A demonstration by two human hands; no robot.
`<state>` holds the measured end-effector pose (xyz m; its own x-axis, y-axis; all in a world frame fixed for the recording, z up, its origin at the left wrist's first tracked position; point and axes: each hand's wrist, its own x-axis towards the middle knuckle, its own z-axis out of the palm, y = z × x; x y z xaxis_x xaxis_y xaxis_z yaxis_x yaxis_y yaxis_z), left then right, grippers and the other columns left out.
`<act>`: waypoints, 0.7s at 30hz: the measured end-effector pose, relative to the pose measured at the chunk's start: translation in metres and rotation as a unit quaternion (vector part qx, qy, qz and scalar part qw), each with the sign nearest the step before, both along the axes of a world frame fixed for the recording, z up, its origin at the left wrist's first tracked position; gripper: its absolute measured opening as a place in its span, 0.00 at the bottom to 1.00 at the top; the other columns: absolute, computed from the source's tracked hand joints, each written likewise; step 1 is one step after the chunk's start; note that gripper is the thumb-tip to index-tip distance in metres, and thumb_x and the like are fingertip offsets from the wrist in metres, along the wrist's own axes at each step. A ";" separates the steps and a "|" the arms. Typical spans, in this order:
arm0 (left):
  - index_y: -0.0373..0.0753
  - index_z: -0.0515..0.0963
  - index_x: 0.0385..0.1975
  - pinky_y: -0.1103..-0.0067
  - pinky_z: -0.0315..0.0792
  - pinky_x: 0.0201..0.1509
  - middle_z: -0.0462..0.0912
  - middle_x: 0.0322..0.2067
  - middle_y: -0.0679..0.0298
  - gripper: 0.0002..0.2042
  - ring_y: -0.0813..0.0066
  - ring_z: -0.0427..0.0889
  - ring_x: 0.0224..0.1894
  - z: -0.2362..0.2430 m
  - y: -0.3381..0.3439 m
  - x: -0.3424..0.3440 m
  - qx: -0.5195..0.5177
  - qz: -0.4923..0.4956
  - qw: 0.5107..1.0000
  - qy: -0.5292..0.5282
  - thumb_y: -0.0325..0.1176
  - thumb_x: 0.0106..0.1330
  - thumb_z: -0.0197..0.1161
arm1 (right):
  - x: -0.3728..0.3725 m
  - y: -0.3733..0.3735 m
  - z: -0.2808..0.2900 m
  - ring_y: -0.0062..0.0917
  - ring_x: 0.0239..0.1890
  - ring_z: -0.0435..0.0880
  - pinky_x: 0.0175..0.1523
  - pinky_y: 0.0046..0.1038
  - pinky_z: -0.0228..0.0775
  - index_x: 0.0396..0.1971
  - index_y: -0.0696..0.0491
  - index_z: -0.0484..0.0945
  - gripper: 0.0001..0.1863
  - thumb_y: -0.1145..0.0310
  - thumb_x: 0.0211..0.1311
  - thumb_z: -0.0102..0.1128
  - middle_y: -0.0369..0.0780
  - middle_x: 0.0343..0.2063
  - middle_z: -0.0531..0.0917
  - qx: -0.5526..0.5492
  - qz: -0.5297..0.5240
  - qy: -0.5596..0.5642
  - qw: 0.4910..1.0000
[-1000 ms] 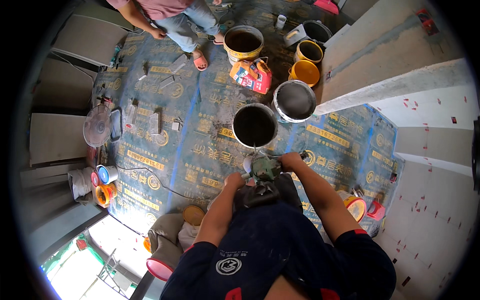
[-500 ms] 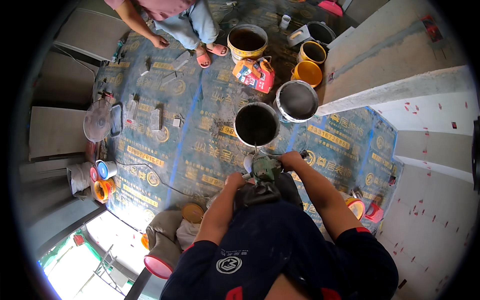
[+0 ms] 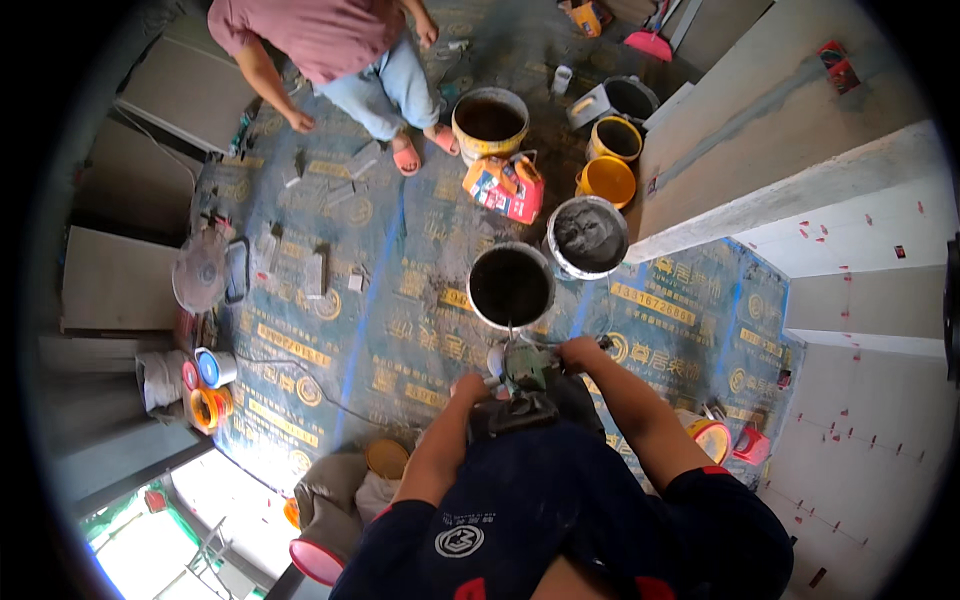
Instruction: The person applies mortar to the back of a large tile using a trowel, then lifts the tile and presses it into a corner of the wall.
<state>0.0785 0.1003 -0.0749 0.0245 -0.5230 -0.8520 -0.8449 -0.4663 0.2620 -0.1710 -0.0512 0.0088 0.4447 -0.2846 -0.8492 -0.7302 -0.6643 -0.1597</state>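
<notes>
Both my hands are wrapped round the side handles of a green power mixer (image 3: 527,368), held upright in front of my waist. My left hand (image 3: 468,390) is closed on its left handle and my right hand (image 3: 582,354) on its right one. The mixer's thin shaft runs down into a bucket (image 3: 478,312) of dark, wet contents just ahead; its lower end is hidden in there. Touching or very near that bucket, on its right, stands a white-rimmed bucket (image 3: 556,262) of grey, lumpy mortar (image 3: 590,237).
Another person (image 3: 310,40) in pink slippers stands at the far left. A large bucket (image 3: 490,148), a red-and-orange bag (image 3: 505,188) and a yellow bucket (image 3: 607,180) stand ahead. A cable (image 3: 310,372) crosses the covered floor to my left. A partition wall (image 3: 740,140) rises on the right.
The view has tilted upward, so the floor and buckets sit lower in the picture. More of the other person shows. My hands keep their grip on the mixer, its shaft still in the bucket.
</notes>
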 end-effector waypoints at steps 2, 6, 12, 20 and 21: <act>0.41 0.82 0.39 0.64 0.74 0.49 0.82 0.40 0.52 0.21 0.53 0.80 0.46 -0.011 0.022 0.011 -0.001 0.021 1.000 0.002 0.45 0.47 0.69 | 0.014 0.006 0.007 0.40 0.41 0.83 0.42 0.41 0.75 0.40 0.44 0.79 0.21 0.57 0.42 0.67 0.43 0.36 0.83 0.008 -0.017 -0.031 0.999; 0.42 0.82 0.40 0.64 0.74 0.50 0.82 0.42 0.54 0.20 0.55 0.80 0.47 0.005 -0.024 0.015 -0.044 -0.040 0.998 -0.030 0.44 0.47 0.67 | -0.015 0.009 -0.023 0.41 0.43 0.82 0.43 0.42 0.74 0.46 0.45 0.76 0.25 0.57 0.44 0.66 0.45 0.36 0.83 -0.030 -0.068 -0.066 0.995; 0.41 0.81 0.41 0.64 0.74 0.50 0.83 0.42 0.55 0.18 0.58 0.81 0.47 0.059 -0.094 0.021 -0.076 -0.150 0.985 -0.049 0.42 0.51 0.64 | -0.029 0.041 -0.006 0.48 0.48 0.78 0.51 0.43 0.72 0.54 0.42 0.71 0.32 0.57 0.44 0.65 0.51 0.49 0.72 -0.074 -0.301 -0.118 0.943; 0.44 0.84 0.31 0.68 0.77 0.43 0.84 0.35 0.56 0.15 0.58 0.83 0.40 0.125 -0.176 -0.007 -0.175 -0.250 0.952 0.007 0.41 0.42 0.70 | -0.072 0.076 -0.025 0.48 0.49 0.75 0.54 0.40 0.68 0.54 0.46 0.71 0.28 0.58 0.51 0.61 0.52 0.49 0.71 -0.116 -0.439 -0.222 0.863; 0.44 0.84 0.32 0.68 0.77 0.43 0.84 0.34 0.56 0.16 0.58 0.83 0.40 0.144 -0.181 -0.014 -0.175 -0.274 0.945 0.010 0.41 0.42 0.71 | -0.081 0.085 -0.036 0.48 0.50 0.75 0.54 0.40 0.69 0.54 0.46 0.71 0.27 0.59 0.51 0.61 0.52 0.49 0.71 -0.122 -0.445 -0.246 0.852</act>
